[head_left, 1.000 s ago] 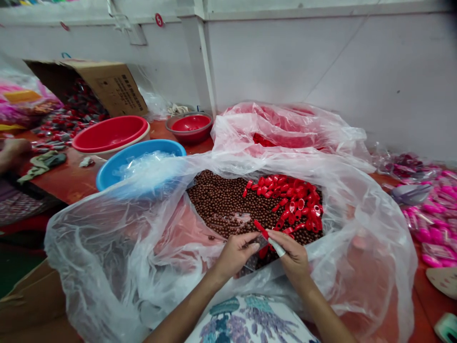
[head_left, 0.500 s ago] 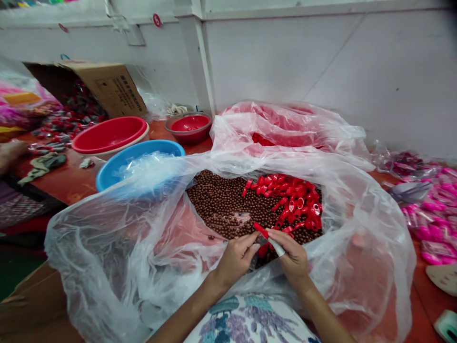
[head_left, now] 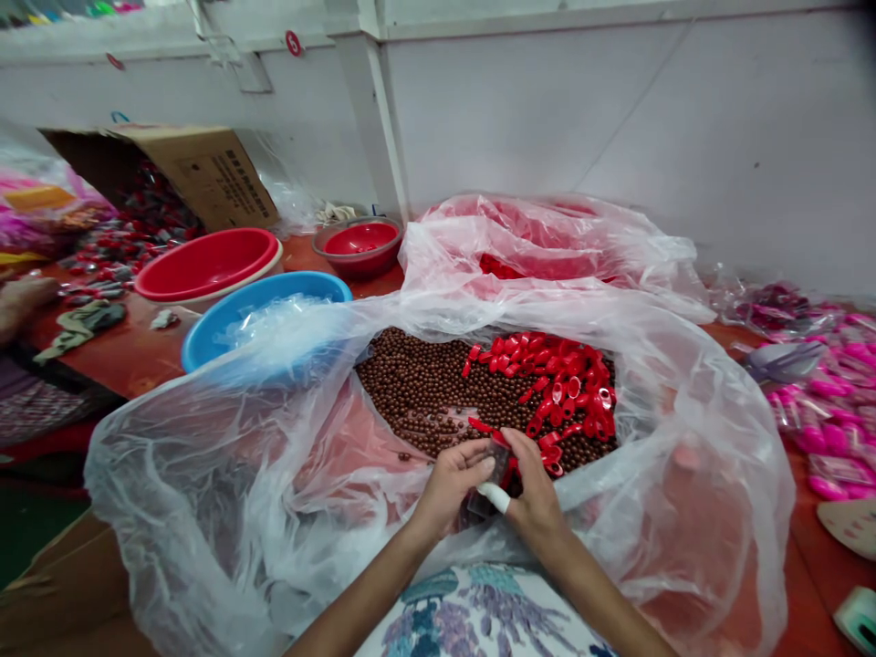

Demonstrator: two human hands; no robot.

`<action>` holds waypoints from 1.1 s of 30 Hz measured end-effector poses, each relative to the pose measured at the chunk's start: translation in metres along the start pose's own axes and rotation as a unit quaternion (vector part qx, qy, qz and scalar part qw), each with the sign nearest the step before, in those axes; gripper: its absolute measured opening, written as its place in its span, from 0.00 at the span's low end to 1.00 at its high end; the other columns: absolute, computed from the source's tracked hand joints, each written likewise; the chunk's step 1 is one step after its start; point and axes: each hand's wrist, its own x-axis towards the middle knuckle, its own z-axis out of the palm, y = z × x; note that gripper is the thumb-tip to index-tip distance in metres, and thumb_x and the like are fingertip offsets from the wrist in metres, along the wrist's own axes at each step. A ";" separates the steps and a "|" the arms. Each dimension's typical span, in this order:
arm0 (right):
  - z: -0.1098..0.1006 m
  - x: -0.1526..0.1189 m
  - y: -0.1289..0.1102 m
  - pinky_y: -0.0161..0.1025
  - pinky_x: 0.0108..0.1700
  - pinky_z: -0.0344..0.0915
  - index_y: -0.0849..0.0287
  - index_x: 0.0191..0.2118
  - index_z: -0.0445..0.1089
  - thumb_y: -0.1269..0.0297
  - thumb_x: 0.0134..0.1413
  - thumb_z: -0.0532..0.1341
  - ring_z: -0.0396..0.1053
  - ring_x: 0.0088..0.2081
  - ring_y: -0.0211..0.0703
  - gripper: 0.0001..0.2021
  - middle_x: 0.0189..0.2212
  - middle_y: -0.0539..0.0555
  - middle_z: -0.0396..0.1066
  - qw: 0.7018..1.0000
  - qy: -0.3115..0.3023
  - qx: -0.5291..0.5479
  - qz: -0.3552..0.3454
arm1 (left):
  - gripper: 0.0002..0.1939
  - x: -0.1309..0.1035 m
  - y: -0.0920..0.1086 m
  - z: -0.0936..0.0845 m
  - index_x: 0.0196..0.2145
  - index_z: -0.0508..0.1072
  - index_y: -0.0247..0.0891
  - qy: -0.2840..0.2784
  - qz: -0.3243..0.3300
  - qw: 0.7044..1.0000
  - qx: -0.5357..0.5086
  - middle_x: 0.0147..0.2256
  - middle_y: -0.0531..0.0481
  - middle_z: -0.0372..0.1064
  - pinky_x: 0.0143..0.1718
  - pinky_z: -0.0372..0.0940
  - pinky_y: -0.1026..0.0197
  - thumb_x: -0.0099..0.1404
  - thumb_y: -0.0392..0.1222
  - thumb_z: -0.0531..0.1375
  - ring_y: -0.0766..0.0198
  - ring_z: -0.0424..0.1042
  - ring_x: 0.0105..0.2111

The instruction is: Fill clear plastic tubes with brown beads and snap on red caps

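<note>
My left hand pinches a small clear container with a red top, above the near edge of the brown beads. On the container's other side, my right hand has its fingers closed round the red top; its thumb wears a white covering. A red strip sticks out to the left above my fingers. Several red plastic pieces lie on the beads just beyond my hands. Beads and pieces sit in a large open clear plastic bag. My fingers partly hide the container.
Left of the bag stand a blue basin with clear plastic pieces, a red basin and a cardboard box. Behind is another bag with red pieces. Pink packages lie at right. Another person's hand shows at far left.
My right hand has turned and closed in on the container beside my left fingers. The red piece between my hands now sits at the container's top.
</note>
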 end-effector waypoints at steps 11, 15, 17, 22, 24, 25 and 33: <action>-0.001 -0.006 -0.013 0.55 0.55 0.56 0.57 0.64 0.33 0.69 0.50 0.58 0.52 0.56 0.52 0.40 0.54 0.61 0.57 0.987 -0.088 -0.096 -0.097 | 0.23 0.006 0.004 0.006 0.36 0.72 0.31 0.016 -0.170 0.969 -0.180 0.21 0.47 0.70 0.23 0.61 0.65 0.62 0.55 0.49 0.66 0.67 0.18; -0.004 -0.003 -0.018 0.54 0.55 0.55 0.60 0.63 0.41 0.68 0.47 0.59 0.52 0.56 0.53 0.38 0.54 0.63 0.53 0.985 -0.088 -0.125 -0.076 | 0.19 0.003 -0.005 0.006 0.33 0.71 0.33 0.032 -0.160 0.972 -0.171 0.19 0.50 0.68 0.22 0.60 0.65 0.61 0.52 0.50 0.66 0.66 0.17; -0.006 0.001 -0.020 0.54 0.56 0.54 0.61 0.61 0.45 0.66 0.45 0.60 0.53 0.56 0.54 0.37 0.54 0.62 0.54 0.981 -0.107 -0.138 -0.084 | 0.20 0.002 -0.010 0.007 0.30 0.70 0.33 0.027 -0.148 0.978 -0.147 0.18 0.51 0.66 0.21 0.59 0.65 0.61 0.54 0.50 0.66 0.65 0.17; -0.009 0.005 -0.022 0.56 0.56 0.50 0.62 0.58 0.52 0.67 0.42 0.58 0.56 0.54 0.54 0.33 0.52 0.62 0.59 0.972 -0.116 -0.164 -0.119 | 0.23 0.000 -0.017 0.009 0.20 0.64 0.35 0.030 -0.133 0.987 -0.088 0.14 0.54 0.60 0.18 0.54 0.66 0.59 0.58 0.49 0.70 0.59 0.14; -0.010 0.006 -0.021 0.56 0.56 0.50 0.61 0.56 0.54 0.66 0.41 0.58 0.58 0.52 0.55 0.32 0.50 0.61 0.62 0.972 -0.111 -0.161 -0.133 | 0.21 -0.002 -0.019 0.012 0.22 0.65 0.35 0.040 -0.107 0.991 -0.073 0.14 0.56 0.58 0.17 0.52 0.67 0.60 0.56 0.50 0.71 0.56 0.13; -0.011 0.006 -0.021 0.56 0.56 0.50 0.60 0.55 0.56 0.66 0.40 0.58 0.59 0.51 0.54 0.31 0.50 0.61 0.63 0.971 -0.113 -0.158 -0.139 | 0.19 -0.003 -0.020 0.013 0.25 0.66 0.35 0.044 -0.089 0.993 -0.065 0.14 0.57 0.58 0.16 0.51 0.68 0.60 0.55 0.51 0.72 0.56 0.13; -0.019 0.011 -0.023 0.54 0.57 0.49 0.57 0.58 0.53 0.62 0.44 0.61 0.57 0.54 0.53 0.33 0.53 0.59 0.61 0.972 -0.150 -0.145 -0.107 | 0.21 -0.004 -0.002 0.008 0.47 0.62 0.37 0.033 -0.014 0.999 0.018 0.18 0.58 0.60 0.18 0.56 0.68 0.61 0.53 0.49 0.70 0.60 0.15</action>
